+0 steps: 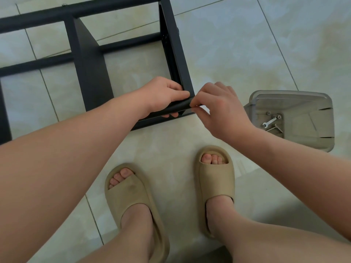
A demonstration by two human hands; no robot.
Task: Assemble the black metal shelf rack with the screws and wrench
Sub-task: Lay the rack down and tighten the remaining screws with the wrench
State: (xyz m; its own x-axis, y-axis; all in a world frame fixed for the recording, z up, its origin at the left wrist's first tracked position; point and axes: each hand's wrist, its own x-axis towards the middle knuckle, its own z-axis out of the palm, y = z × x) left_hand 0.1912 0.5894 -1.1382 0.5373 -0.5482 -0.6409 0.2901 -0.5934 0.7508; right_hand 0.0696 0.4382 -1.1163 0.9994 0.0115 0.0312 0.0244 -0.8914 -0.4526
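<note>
Rack [91, 73] lies on the floor [247, 54]; left hand [163, 95] is clamped round its near corner and right hand [220, 111] pinches what looks like a screw [198, 105] at the joint. Hold the holes aligned, start the thread straight by finger, and wrench only once it bites. Clear bin [303, 103] just right holds the wrench [268, 122], spare screws [275, 128] and a few nuts [274, 116].

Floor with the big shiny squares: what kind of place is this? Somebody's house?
Probably a room in a home. The tiled floor, tan slippers and a half-built black rack lying on it suggest that, though I can't be sure.
</note>
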